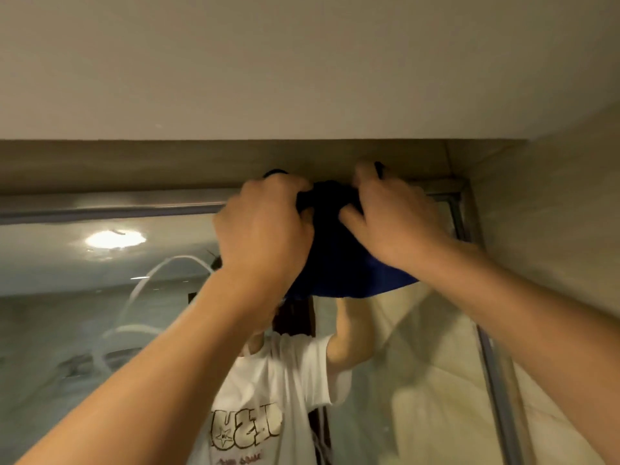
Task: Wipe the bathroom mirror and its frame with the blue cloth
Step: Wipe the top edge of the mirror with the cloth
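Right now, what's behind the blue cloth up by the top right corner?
The blue cloth, gripped by the left hand and right hand, covers part of the mirror frame top rail and the glass below. That stretch is hidden; the corner joint shows beside it.

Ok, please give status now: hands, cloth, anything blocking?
Left hand and right hand both gripping the blue cloth. Cloth bunched against the mirror frame, top edge, near the right corner. Nothing blocking.

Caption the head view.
Both hands, left hand and right hand, grip the blue cloth against the mirror's top frame.
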